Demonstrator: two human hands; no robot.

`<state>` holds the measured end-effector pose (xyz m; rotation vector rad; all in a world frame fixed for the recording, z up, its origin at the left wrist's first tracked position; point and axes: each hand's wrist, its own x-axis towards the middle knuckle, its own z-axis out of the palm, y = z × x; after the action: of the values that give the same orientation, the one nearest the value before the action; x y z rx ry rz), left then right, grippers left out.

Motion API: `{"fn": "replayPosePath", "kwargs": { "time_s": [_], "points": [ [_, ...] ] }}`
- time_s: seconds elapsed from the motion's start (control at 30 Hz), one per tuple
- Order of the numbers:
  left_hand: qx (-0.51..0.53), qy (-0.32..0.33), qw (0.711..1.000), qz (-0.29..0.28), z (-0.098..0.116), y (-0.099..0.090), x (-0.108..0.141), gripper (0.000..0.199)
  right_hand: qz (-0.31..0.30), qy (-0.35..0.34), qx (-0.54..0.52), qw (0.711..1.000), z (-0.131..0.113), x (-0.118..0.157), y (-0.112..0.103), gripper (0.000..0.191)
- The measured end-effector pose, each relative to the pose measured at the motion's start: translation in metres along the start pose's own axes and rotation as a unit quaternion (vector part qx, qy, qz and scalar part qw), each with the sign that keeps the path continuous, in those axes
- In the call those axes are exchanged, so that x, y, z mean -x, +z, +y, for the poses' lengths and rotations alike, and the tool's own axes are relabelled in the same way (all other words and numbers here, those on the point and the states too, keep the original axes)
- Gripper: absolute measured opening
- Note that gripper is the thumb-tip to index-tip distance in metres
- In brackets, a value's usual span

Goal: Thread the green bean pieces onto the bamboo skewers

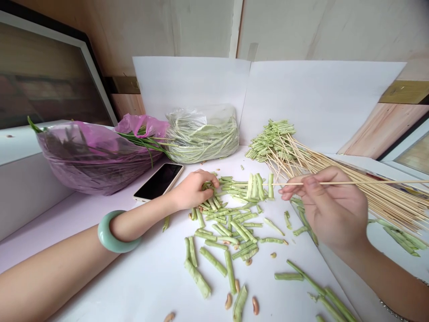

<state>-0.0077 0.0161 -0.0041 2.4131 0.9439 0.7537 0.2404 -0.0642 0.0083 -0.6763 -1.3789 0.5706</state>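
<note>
Pinching a bamboo skewer [348, 182] in my right hand [335, 208], left hand [192, 190] curled on cut long beans [231, 219]; loaded skewers [271, 143] piled up, loads left.

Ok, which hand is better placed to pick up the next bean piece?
Left, probably. The left hand is already down on the loose bean pieces, with its fingers touching them. The right hand is raised off the table, pinching the bamboo skewer.
</note>
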Motion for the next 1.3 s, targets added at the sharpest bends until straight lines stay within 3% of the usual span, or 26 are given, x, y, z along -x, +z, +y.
{"fn": "replayPosePath", "kwargs": {
  "time_s": [0.07,0.23,0.47,0.63,0.87,0.97,1.07,1.17,1.3],
  "points": [
    [-0.044,0.041,0.998,-0.033,-0.003,-0.001,-0.001,0.022,0.008,-0.012,-0.003,1.000,-0.002,-0.004,-0.002,0.012],
    [-0.037,0.129,0.988,-0.071,-0.002,0.001,0.000,0.026,0.017,-0.010,-0.001,1.000,-0.001,-0.003,0.000,0.011],
    [-0.045,0.080,0.993,-0.071,-0.004,0.004,0.000,0.017,-0.025,0.002,0.020,0.999,0.004,0.005,0.007,0.015],
    [-0.019,0.021,0.999,-0.024,0.000,0.006,0.002,0.014,-0.031,-0.003,0.025,0.999,0.005,0.007,0.006,0.012],
    [-0.090,0.058,0.993,0.058,0.017,0.003,0.006,0.033,-0.034,-0.012,0.035,0.999,0.004,0.007,0.006,0.013],
    [-0.018,0.029,0.996,0.079,0.016,0.005,0.006,0.026,-0.035,-0.026,0.037,0.998,0.002,0.007,0.007,0.011],
    [0.130,-0.012,0.989,0.069,0.014,0.010,0.006,0.023,-0.037,-0.030,0.039,0.998,0.001,0.007,0.009,0.008],
    [0.270,-0.039,0.961,0.050,0.014,0.015,0.005,0.020,-0.036,-0.037,0.030,0.998,-0.001,0.009,0.011,0.007],
    [0.380,-0.066,0.922,0.034,0.017,0.019,0.006,0.019,-0.029,-0.045,0.038,0.998,-0.002,0.009,0.012,0.009]
  ]
}}
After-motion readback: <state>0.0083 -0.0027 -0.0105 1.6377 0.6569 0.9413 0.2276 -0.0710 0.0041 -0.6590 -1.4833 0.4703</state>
